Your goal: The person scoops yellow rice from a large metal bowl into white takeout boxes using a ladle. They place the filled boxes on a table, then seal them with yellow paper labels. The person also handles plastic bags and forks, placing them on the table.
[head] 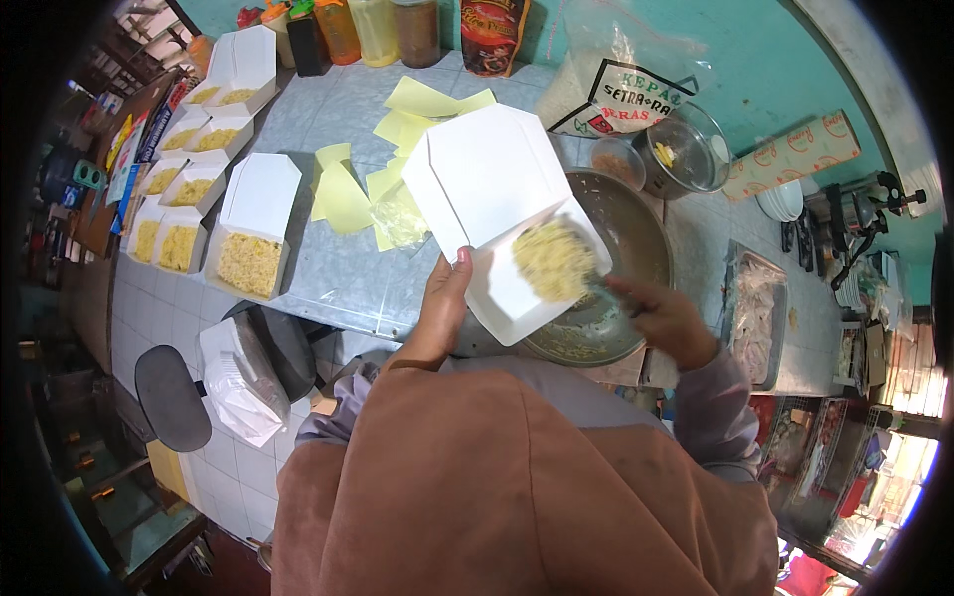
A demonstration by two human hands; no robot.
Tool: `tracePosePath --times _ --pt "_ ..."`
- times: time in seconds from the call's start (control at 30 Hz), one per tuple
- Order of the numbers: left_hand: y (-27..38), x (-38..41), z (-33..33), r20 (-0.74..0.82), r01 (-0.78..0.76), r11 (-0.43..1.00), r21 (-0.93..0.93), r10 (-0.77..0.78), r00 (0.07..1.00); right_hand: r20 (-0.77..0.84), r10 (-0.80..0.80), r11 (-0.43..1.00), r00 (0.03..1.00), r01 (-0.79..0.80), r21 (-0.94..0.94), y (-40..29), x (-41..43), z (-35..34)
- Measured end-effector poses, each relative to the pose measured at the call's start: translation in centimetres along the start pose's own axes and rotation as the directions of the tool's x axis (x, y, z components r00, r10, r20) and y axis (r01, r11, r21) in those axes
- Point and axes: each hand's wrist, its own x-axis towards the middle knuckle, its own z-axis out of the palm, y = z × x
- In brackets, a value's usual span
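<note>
My left hand (441, 302) grips the edge of an open white takeaway box (488, 175), held tilted above the counter's front edge. Yellowish fried rice (553, 261) lies in part of its base. My right hand (663, 316), blurred, is closed on the handle of a utensil whose end is at the rice; its exact kind is unclear. Beneath and behind the box sits a large dark wok (645, 242) with rice bits stuck inside. At the left, an open white box full of fried rice (250, 262) stands beside several other open boxes (195, 190) holding rice.
Yellow paper sheets (341, 194) and a crumpled plastic bag (402, 217) lie behind the held box. Sauce bottles (339, 33) and a rice bag (633, 82) line the wall. A glass pot (682, 156) stands behind the wok, and a metal tray (779, 328) to its right.
</note>
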Motion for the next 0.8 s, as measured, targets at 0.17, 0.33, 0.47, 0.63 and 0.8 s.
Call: tracePosePath --times 0.17,0.33,0.47,0.63,0.8 --pt "1.2 -0.8 -0.1 -0.006 0.098 0.994 -0.052 -0.099 0.995 -0.121 -0.380 0.686 0.917 0.192 -0.701 -2.3 -1.1 4.6" --pt "1.4 -0.7 -0.6 -0.091 0.141 0.990 -0.029 -0.143 0.986 -0.112 -0.418 0.752 0.901 0.275 -0.599 -2.0 -1.7 4.3" --pt "1.0 -0.3 -0.9 -0.075 0.137 0.990 -0.037 -0.140 0.987 -0.105 -0.376 0.744 0.921 0.232 -0.627 -0.4 -1.1 5.1" --pt "0.5 0.0 -4.1 -0.166 0.048 0.995 -0.090 -0.062 0.984 -0.084 0.101 0.917 0.991 -0.060 0.395 2.7 -0.6 2.1" --pt "3.5 -2.1 -12.0 -0.193 -0.099 0.989 -0.113 0.076 0.978 -0.169 0.311 0.904 0.935 -0.237 0.356 7.5 0.3 -0.6"
